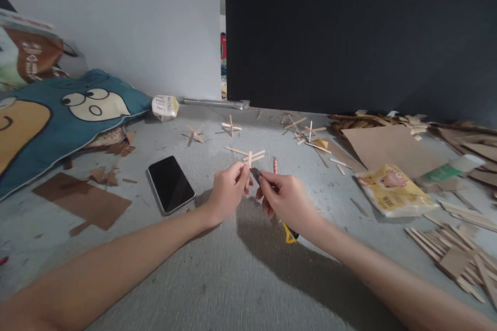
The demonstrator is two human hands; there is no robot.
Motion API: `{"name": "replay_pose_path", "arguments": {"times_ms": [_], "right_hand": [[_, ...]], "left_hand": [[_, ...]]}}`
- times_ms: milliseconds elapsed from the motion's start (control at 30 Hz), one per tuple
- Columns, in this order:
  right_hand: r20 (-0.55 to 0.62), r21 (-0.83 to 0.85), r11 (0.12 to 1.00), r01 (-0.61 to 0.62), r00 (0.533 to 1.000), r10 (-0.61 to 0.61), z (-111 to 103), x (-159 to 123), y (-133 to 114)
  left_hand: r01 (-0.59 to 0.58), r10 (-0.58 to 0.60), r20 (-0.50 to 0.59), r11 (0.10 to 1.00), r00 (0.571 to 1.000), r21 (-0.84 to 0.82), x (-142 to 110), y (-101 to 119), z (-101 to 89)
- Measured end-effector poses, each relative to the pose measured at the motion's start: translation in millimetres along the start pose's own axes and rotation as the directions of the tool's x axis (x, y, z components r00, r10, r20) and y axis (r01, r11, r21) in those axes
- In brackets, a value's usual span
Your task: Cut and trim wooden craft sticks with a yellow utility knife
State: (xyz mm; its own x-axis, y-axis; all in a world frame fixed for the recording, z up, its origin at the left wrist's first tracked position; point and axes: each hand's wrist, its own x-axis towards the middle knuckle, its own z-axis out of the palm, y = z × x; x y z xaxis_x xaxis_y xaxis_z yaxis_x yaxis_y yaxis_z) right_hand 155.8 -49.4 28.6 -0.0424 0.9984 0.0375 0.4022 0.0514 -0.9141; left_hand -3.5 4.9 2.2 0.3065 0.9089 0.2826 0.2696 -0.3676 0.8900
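My left hand (228,187) pinches a wooden craft stick (250,158), which points up and away past the fingertips. My right hand (290,197) is wrapped round a yellow and black utility knife (289,234); its dark blade end reaches toward the stick close to my left fingers. Just behind the hands, a few loose craft sticks (237,150) lie on the grey table. A red and white striped rod (275,165) shows beyond my right hand, its lower part hidden. Whether the blade touches the stick, I cannot tell.
A phone (171,184) lies left of my hands, by brown cardboard (87,197) and a blue cushion (93,108). Crossed-stick pieces (231,126) stand farther back. On the right are a yellow tissue pack (392,191), a glue stick (446,169) and piled craft sticks (446,251).
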Motion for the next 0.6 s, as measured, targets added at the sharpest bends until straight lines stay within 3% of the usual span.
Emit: {"name": "replay_pose_path", "arguments": {"times_ms": [267, 600], "right_hand": [[-0.021, 0.073, 0.997, -0.003, 1.000, 0.004, 4.3, -0.8, 2.8], [0.025, 0.332, 0.941, -0.064, 0.998, 0.059, 9.5, -1.5, -1.0]], "left_hand": [[0.012, -0.012, 0.004, 0.998, 1.000, -0.064, 1.1, -1.2, 0.4], [0.013, -0.015, -0.014, 0.993, 1.000, -0.117, 2.9, 1.1, -0.1]]}}
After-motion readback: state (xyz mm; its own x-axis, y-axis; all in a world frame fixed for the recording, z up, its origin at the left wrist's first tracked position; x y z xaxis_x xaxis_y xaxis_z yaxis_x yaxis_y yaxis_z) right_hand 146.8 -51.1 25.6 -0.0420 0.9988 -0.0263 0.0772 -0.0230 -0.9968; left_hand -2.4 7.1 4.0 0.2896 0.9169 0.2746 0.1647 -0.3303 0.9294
